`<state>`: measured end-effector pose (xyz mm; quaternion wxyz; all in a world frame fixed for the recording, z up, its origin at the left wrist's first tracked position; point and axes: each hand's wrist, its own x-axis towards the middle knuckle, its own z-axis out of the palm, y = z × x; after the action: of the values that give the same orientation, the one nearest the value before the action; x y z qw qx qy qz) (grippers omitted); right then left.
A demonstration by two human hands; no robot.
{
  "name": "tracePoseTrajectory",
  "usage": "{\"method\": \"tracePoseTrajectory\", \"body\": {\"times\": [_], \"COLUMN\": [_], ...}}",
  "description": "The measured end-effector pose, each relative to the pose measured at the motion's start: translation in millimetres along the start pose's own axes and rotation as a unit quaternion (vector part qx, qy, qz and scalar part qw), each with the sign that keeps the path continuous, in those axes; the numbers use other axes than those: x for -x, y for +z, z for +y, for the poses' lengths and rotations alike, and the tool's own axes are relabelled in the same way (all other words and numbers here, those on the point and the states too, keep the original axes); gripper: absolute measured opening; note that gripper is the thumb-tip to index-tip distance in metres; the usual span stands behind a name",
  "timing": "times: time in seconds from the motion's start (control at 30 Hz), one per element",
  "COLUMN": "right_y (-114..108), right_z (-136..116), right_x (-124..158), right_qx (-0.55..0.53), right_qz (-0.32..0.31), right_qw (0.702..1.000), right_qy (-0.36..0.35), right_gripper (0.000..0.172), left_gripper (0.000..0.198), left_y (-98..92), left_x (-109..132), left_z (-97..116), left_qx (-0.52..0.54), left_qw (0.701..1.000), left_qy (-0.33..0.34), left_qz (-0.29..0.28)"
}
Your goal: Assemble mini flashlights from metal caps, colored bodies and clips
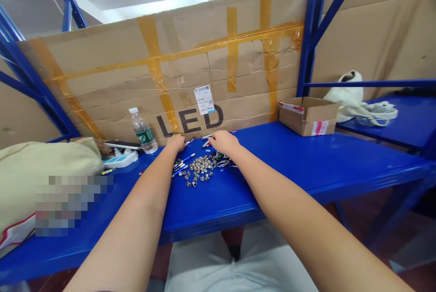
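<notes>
At the back of the blue table, my left hand [176, 142] is closed, with a slim pen [190, 141] sticking out at its fingertips. To its right, my right hand [224, 141] has its fingers curled down beside a few pens [206, 145]; what it grips is hidden. Between and in front of the hands lies a pile of small shiny metal pieces [201, 165]. Several blue and silver pens [181, 166] lie at the pile's left, partly behind my left forearm. Dark cords or clips with metal parts [223, 161] lie at its right, near my right wrist.
A water bottle [143, 132] stands at the back left, near a white power strip [121, 159] and a phone [122, 145]. A pale bag [51, 162] covers the left end. An open cardboard box [308, 117] sits back right. Taped cardboard [119, 92] walls the rear edge.
</notes>
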<state>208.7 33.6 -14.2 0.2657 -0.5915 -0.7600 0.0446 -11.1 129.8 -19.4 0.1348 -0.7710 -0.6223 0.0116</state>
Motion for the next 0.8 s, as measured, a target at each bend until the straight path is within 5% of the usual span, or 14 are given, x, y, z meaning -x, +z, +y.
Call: {"method": "tracePoseTrajectory", "body": {"times": [0.13, 0.27, 0.37, 0.47, 0.8], "right_y": [4, 10, 14, 15, 10], "right_z": [1, 2, -3, -10, -22], "right_x": [0, -1, -1, 1, 17], "right_qx": [-0.012, -0.066, -0.123, -0.166, -0.289], "right_qz": [0.03, 0.079, 0.038, -0.004, -0.201], "right_qw": [0.999, 0.982, 0.967, 0.963, 0.929], "right_qy": [-0.024, -0.158, -0.221, -0.213, -0.115], "right_gripper": [0.03, 0.053, 0.037, 0.012, 0.01], "left_gripper": [0.025, 0.032, 0.033, 0.033, 0.03], "left_y": [-21.4, -47.1, -57.0, -56.0, -47.4], "left_x": [14, 46, 79, 101, 107], "left_z": [5, 19, 30, 35, 22], "left_qx": [0.036, 0.095, 0.208, 0.254, 0.278], "left_qw": [0.997, 0.982, 0.949, 0.939, 0.913], "left_qy": [0.052, 0.142, 0.202, 0.194, 0.249], "left_qz": [0.038, 0.078, 0.125, 0.124, 0.165]}}
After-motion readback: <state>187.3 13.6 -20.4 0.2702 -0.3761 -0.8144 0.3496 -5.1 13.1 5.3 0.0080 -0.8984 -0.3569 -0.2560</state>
